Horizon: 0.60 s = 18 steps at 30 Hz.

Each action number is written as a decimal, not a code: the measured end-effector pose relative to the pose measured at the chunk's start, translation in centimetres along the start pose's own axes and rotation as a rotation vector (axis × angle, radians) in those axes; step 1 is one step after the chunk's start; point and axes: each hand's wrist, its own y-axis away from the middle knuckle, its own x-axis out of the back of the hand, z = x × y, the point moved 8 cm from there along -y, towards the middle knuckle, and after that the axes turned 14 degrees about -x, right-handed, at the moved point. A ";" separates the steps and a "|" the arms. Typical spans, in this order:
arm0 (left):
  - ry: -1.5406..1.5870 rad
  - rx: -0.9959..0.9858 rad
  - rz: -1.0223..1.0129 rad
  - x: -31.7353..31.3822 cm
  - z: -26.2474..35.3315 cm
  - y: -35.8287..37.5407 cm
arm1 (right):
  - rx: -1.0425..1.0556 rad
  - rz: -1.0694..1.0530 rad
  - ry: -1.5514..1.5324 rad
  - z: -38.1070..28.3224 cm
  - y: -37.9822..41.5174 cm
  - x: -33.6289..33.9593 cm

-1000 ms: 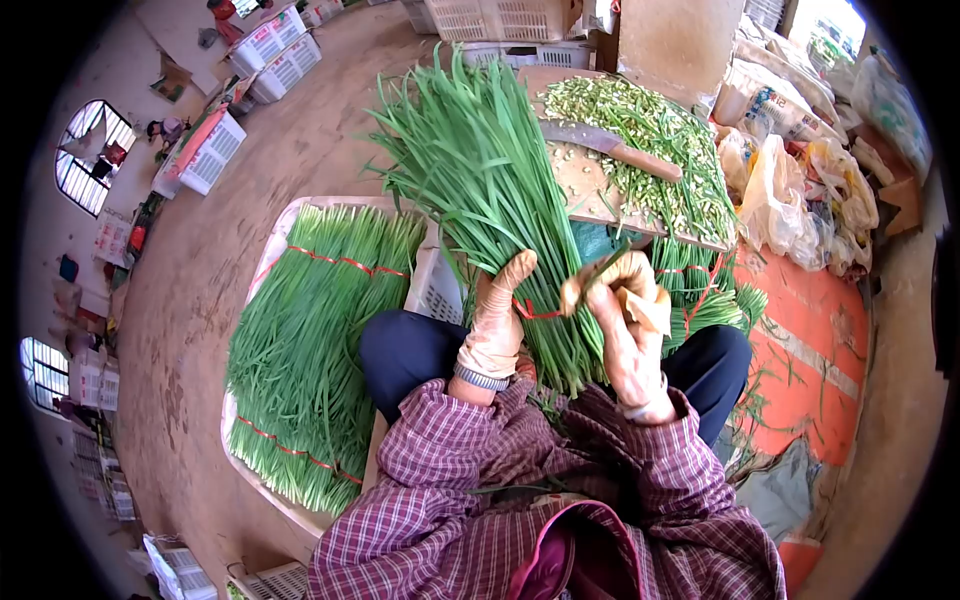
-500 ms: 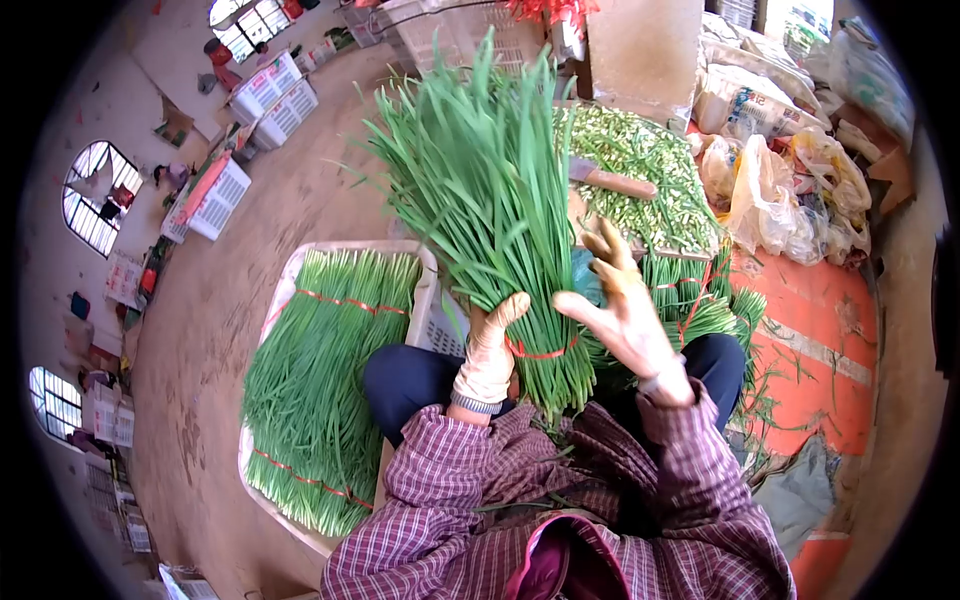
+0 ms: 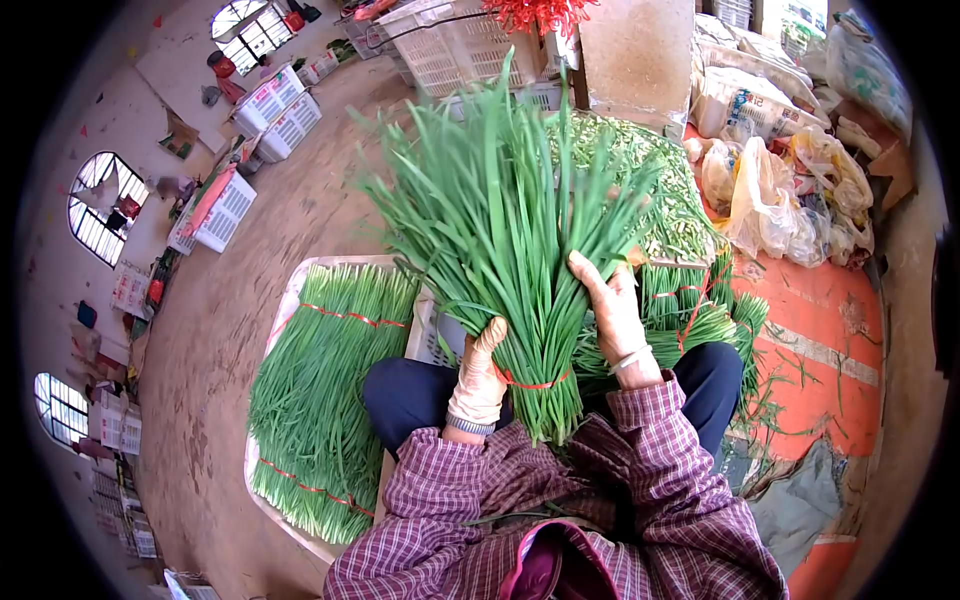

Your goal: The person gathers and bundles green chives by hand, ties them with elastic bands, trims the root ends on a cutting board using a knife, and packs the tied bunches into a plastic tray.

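A large bundle of garlic chives (image 3: 505,240) stands upright over my lap, its leaves fanned out above and its cut stems pointing down at me. A red tie (image 3: 540,385) circles it near the stems. My left hand (image 3: 480,375), gloved, is closed around the bundle's left side just above that tie. Higher up on the right, my right hand (image 3: 615,315) grips the leaves, thumb in front, with its other fingers partly hidden behind them. More tied chive bundles (image 3: 690,310) lie beyond my right hand.
To the left, a white crate (image 3: 283,305) holds chives tied with red bands. Cut chive pieces (image 3: 650,190) are heaped behind the bundle. Plastic bags (image 3: 770,200) lie on the orange mat (image 3: 830,330) at right. A bunch of red ties (image 3: 540,12) hangs at the top.
My right hand, apart from the bundle before, has closed on its right side. The leaves have spread out to the right and now hide the wooden-handled knife.
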 end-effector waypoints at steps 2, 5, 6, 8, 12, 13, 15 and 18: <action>-0.076 -0.023 -0.019 0.4 0.2 -0.2 | 0.046 -0.073 -0.001 -1.1 0.5 -1.5; -0.210 -0.076 -0.013 0.2 0.3 0.0 | 0.400 -0.067 0.394 -3.6 0.7 -3.9; -0.223 -0.091 -0.040 -0.3 0.3 0.2 | 0.455 -0.005 0.578 -3.7 0.5 -4.3; -0.190 -0.091 -0.019 0.1 0.3 0.1 | 0.385 -0.010 0.390 -2.9 -0.6 -4.4; -0.061 -0.046 0.047 1.2 0.0 0.0 | 0.076 0.040 0.051 0.3 -2.6 -1.2; -0.046 -0.022 0.067 1.7 -0.4 0.0 | 0.073 0.079 -0.025 0.4 -2.6 -0.6; -0.015 0.027 0.068 2.3 -1.4 -0.1 | 0.050 0.117 -0.040 0.5 -2.3 0.3; 0.011 -0.047 0.059 2.0 -1.2 -0.2 | 0.051 0.119 -0.087 1.1 -2.9 1.6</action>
